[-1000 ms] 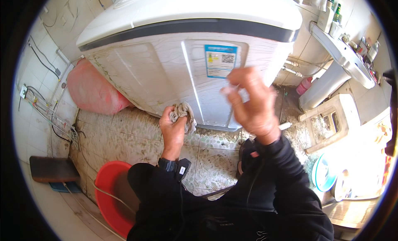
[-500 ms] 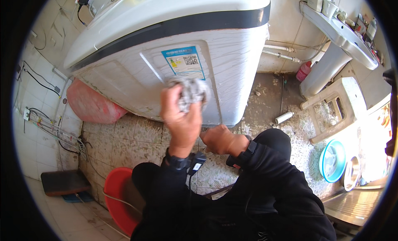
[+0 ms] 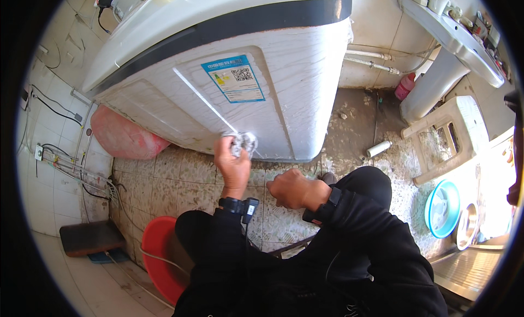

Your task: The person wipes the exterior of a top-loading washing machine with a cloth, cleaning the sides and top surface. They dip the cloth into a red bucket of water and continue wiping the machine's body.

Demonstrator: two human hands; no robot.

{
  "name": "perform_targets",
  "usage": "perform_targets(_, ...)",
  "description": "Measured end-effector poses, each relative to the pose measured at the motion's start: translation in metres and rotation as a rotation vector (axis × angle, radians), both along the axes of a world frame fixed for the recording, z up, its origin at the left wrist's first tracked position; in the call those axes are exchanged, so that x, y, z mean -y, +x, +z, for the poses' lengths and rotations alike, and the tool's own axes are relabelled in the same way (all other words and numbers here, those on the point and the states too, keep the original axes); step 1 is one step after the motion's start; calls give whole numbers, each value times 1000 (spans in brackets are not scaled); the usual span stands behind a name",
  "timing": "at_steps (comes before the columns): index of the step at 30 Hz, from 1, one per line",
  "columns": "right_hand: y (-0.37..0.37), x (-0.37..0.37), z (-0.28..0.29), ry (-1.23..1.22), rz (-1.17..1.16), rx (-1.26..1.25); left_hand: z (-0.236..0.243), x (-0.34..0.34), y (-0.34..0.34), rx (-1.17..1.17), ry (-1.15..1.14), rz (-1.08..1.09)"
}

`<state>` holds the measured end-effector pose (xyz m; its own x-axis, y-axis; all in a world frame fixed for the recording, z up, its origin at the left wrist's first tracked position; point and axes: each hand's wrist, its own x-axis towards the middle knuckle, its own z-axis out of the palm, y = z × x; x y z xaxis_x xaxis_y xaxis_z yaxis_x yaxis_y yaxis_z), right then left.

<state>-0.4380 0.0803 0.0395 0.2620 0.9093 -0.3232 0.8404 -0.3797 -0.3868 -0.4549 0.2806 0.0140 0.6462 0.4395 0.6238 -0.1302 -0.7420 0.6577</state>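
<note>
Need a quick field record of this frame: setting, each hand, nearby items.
setting: tiled washroom floor, seen from above
left hand: presses a crumpled grey rag to the lower front of the white washing machine
right hand: holds nothing, loosely closed, low near the knee
machine front: blue label
nearby: red basin, pink bag, white plastic stool, pedestal sink
</note>
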Motion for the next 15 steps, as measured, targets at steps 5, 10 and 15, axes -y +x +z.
perform_targets(5, -2, 3, 1, 159, -4, 27, -6, -57, -4, 187, -1066, 168)
perform_targets(10, -3, 0, -1, 68, -1, 21, 2, -25, 12, 255, -733, 92)
perform_targets(15, -3, -9, 1, -18, -1, 3, -20, 0, 7, 103, -296, 29)
